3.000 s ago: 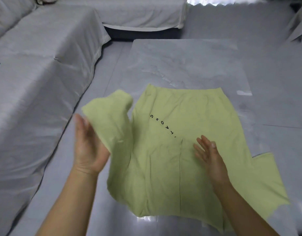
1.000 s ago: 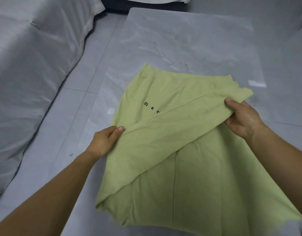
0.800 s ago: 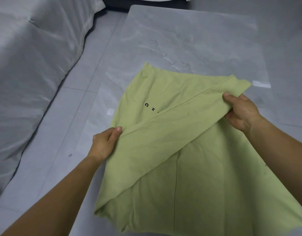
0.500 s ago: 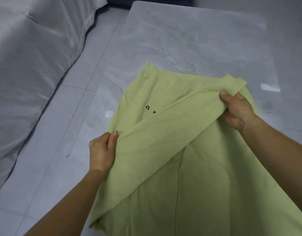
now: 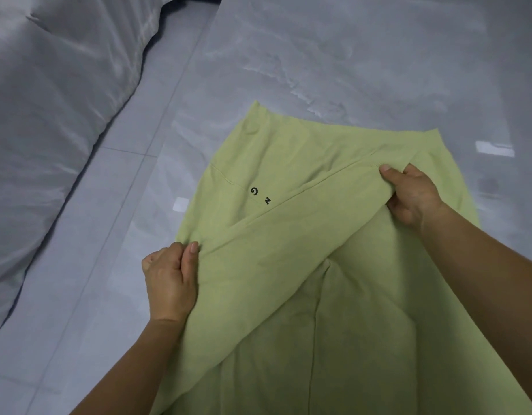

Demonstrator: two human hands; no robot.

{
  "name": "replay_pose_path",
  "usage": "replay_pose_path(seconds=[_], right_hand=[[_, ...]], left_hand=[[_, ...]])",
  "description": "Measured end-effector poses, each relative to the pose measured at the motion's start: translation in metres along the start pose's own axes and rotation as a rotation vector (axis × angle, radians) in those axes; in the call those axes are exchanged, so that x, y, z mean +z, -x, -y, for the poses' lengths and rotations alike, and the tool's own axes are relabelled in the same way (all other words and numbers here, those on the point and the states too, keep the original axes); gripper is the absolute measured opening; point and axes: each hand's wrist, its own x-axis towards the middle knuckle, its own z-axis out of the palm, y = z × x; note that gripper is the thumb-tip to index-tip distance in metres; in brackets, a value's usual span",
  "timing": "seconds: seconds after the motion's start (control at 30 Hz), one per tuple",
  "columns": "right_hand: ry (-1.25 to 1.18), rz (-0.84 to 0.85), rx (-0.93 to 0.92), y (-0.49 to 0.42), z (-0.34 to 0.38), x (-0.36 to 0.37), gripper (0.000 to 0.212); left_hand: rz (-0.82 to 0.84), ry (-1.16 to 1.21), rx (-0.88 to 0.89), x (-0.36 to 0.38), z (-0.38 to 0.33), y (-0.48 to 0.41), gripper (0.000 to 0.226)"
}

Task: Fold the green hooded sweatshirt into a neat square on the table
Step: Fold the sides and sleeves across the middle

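Note:
The light green sweatshirt (image 5: 276, 151) lies spread on the grey marble table (image 5: 348, 55), its hem at the far end and black letters showing on the body. A sleeve (image 5: 282, 241) is laid diagonally across the body from lower left to upper right. My left hand (image 5: 171, 283) grips the sweatshirt's left edge where the sleeve starts, thumb on top. My right hand (image 5: 414, 196) pinches the sleeve's cuff end near the right side of the body. The near part of the garment runs out of the frame.
A sofa under a grey cover (image 5: 49, 115) stands along the left, with a strip of grey tiled floor (image 5: 115, 235) between it and the table. The far half of the table shows bare marble with light reflections.
The sleeve's cuff end in my right hand has come down and nearer, settling closer to the body. My left hand keeps its grip at the left edge. The view has tilted lower and closer.

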Motion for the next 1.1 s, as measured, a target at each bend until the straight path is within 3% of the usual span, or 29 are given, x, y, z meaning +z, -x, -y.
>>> replay_pose_path(seconds=[0.1,0.17,0.23,0.3,0.4,0.67,0.93,1.03,1.1], right_hand=[[0.099,-0.056,-0.033,0.009,0.003,0.007,0.032],[0.536,-0.206,-0.223,0.019,0.001,0.010,0.055],[0.993,-0.290,-0.533,0.033,-0.006,0.016,0.068],[1.282,-0.183,-0.686,0.038,-0.021,0.025,0.065],[1.526,-0.041,-0.547,0.029,-0.050,0.027,0.065],[1.624,-0.087,-0.553,0.018,-0.060,0.022,0.074],[1.527,0.130,-0.377,0.025,-0.032,0.005,0.068],[1.303,-0.045,-0.505,0.074,-0.029,-0.048,0.070],[1.188,-0.183,-0.485,0.116,-0.039,-0.100,0.073]], left_hand=[[0.060,-0.039,-0.032,-0.007,-0.007,-0.004,0.037],[0.149,-0.078,-0.044,-0.016,-0.017,-0.004,0.038],[0.173,-0.239,0.110,-0.022,-0.029,0.006,0.045],[0.226,-0.336,0.295,-0.018,-0.037,0.025,0.054],[0.392,-0.450,0.370,-0.002,-0.024,0.050,0.061],[0.467,-0.613,0.328,0.005,-0.010,0.052,0.065],[0.445,-0.573,0.354,0.001,-0.015,0.051,0.066],[0.444,-0.535,0.366,0.000,-0.011,0.052,0.072],[0.447,-0.524,0.317,0.000,-0.011,0.051,0.079]])
